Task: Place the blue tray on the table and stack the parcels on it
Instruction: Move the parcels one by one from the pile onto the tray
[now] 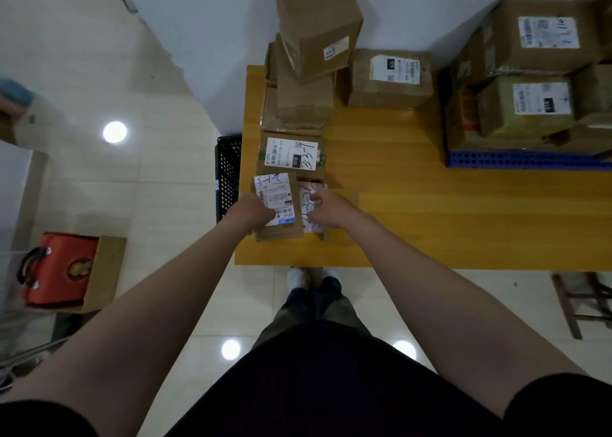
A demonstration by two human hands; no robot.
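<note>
Gripping the small labelled parcel [276,206] at the near left corner of the yellow table [414,211], the left hand [253,213] closes around the box's left edge, while the right hand [331,208] curls its fingers [314,198] over the pink-labelled parcel [311,209] lying just beside it at three o'clock; how firm that second hold is I cannot tell, since the fingers hide the contact. The main risk, as I judge it, is the carry: taking both parcels at once across the table toward two o'clock means each is held by one edge only, so either could twist loose and drop. A second risk sits at twelve o'clock, where the tall stack of cardboard boxes [304,72] leans with its top box [318,22] skewed; an elbow or a lifted parcel brushing it could topple it onto the flat labelled parcel [291,155] below or off the table's left edge toward the black crate [228,178]. A third lies at the blue tray [526,160], which rests on the table at two o'clock, well apart from the hands: it already bears brown parcels [526,68] piled at least two layers high, so anything added must go on top, where an uneven surface could let it slide. The tray itself shows as a perforated blue rim along the pile's near side.
</note>
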